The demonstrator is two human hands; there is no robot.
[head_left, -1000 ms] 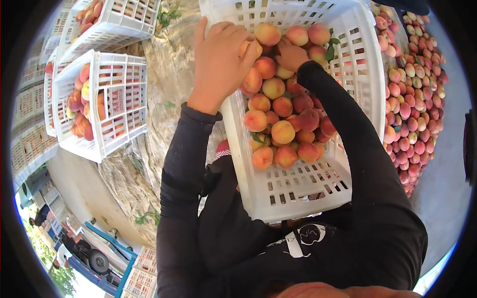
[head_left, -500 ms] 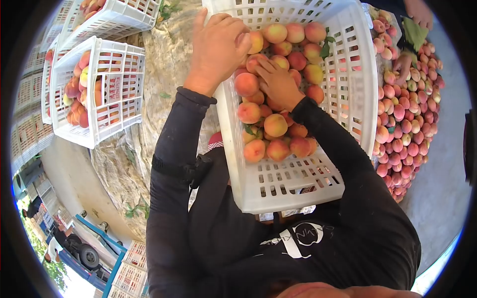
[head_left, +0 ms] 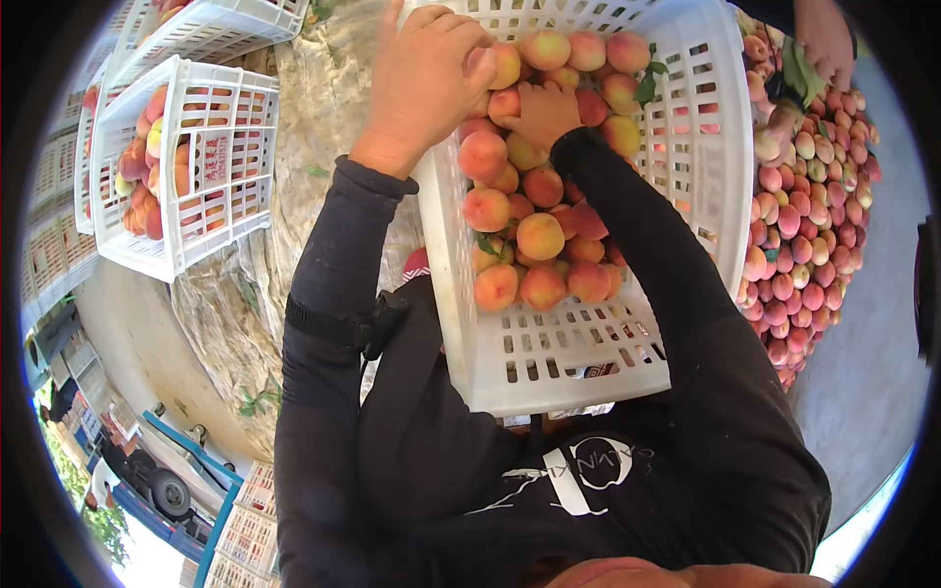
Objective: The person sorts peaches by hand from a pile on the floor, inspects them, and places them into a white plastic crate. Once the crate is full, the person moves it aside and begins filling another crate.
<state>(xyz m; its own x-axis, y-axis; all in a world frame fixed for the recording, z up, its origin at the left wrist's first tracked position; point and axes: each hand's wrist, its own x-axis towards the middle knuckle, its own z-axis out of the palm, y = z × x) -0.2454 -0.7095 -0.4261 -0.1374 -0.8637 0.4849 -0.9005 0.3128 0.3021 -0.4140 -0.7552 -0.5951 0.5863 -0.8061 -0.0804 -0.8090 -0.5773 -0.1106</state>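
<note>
A white slatted crate (head_left: pixel 564 377) stands in front of me, partly filled with red and yellow peaches (head_left: pixel 539 237). My left hand (head_left: pixel 423 83) is at the crate's left rim, its fingers curled beside a yellowish peach near the upper left corner; whether it grips the rim or that peach is hidden. Inside the crate, my right hand (head_left: pixel 545 116) rests over the upper peaches, with its fingers bent against an orange-red peach (head_left: pixel 504 105). Green leaves (head_left: pixel 647 86) lie by the peaches at the upper right.
White crates with peaches (head_left: pixel 176 171) stand at the left on a wrinkled tan sheet (head_left: pixel 319 127). A big heap of peaches (head_left: pixel 809 225) lies at the right, where another person's hands (head_left: pixel 825 41) reach in. Stacked crates and a truck (head_left: pixel 172 493) show at the lower left.
My right hand has moved from the crate's upper right part leftward over the peaches. My left hand stays by the left rim. The other person's hands have come in at the upper right.
</note>
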